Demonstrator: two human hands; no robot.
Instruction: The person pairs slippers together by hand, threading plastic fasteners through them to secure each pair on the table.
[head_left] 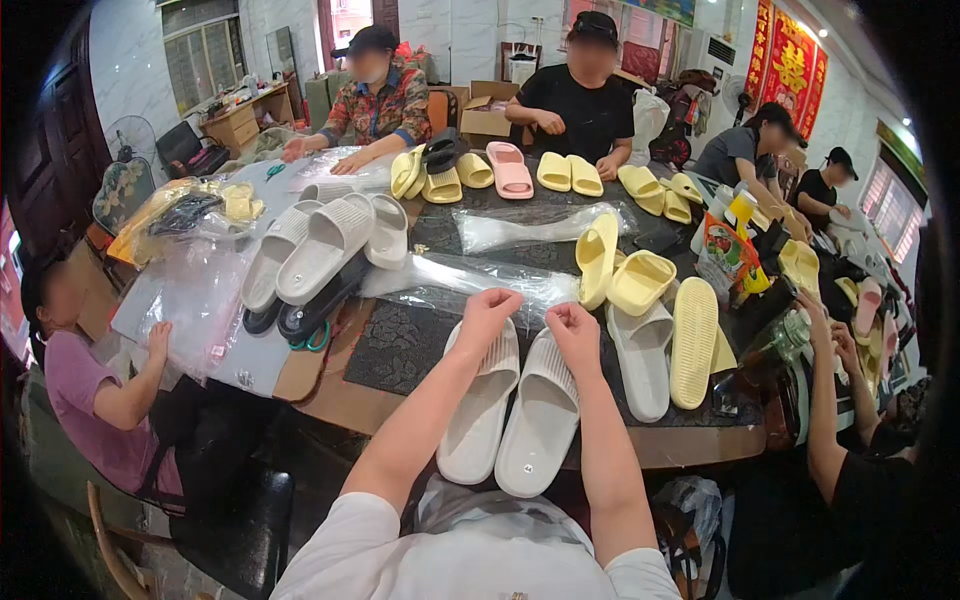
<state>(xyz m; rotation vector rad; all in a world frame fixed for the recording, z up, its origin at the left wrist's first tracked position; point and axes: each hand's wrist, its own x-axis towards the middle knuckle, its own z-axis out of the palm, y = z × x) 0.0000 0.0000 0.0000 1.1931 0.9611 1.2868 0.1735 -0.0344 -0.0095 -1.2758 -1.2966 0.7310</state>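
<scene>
My left hand (488, 316) is closed, fingertips pinching the near edge of a clear plastic bag (440, 280) that lies flat across the table. Close beside it, my right hand (574, 338) pinches the same film, its grip partly hidden. Below my hands, a pair of light grey slippers lies side by side with heels toward me: the left slipper (472, 432) and the right slipper (528, 452), which has a small round sticker on its heel. Their straps are partly covered by my wrists. Just right of my right hand lies another grey slipper (642, 365).
Yellow slippers (693, 345) crowd the right side, and stacked grey slippers (325, 250) stand at the left near teal-handled scissors (318, 338). A second clear bag (530, 228) lies farther back. A jug (775, 350) stands right. Several people work around the table.
</scene>
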